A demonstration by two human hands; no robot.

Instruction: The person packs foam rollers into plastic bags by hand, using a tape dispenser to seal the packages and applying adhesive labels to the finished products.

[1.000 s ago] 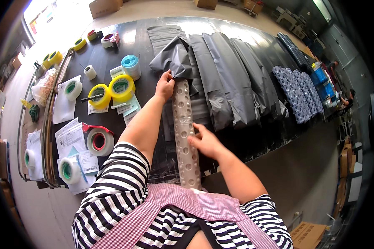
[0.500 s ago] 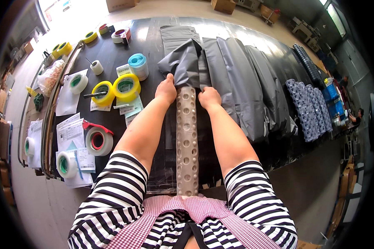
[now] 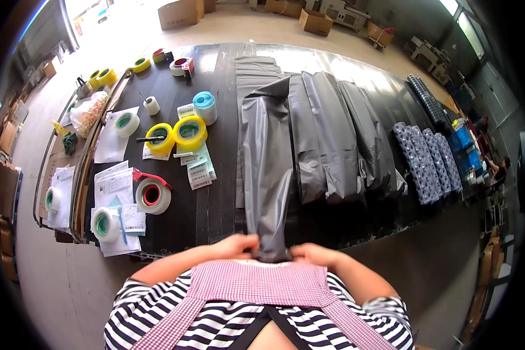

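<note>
A long grey plastic mailing bag (image 3: 266,157) stretches from the middle of the table down to my body. My left hand (image 3: 237,246) grips the left side of its near end, and my right hand (image 3: 315,255) the right side. Both hands are closed at the table's front edge, right against my apron, and slightly blurred. The bubbled roll is out of sight, covered by the bag. To the right of this bag lie several filled grey bags (image 3: 329,140) side by side. Flat grey bags (image 3: 256,69) are stacked underneath, toward the far side.
On the left are yellow tape rolls (image 3: 189,133), a red tape dispenser (image 3: 153,195), a light-blue roll (image 3: 205,108) and papers (image 3: 114,184). Bubbled rolls (image 3: 429,160) lie at the right end of the black table (image 3: 216,210). Cardboard boxes (image 3: 181,14) stand on the floor beyond.
Both hands have come from mid-table to its near edge, drawing the grey bag along the bubbled roll. The roll, bare before, is now covered. The view has shifted a little.
</note>
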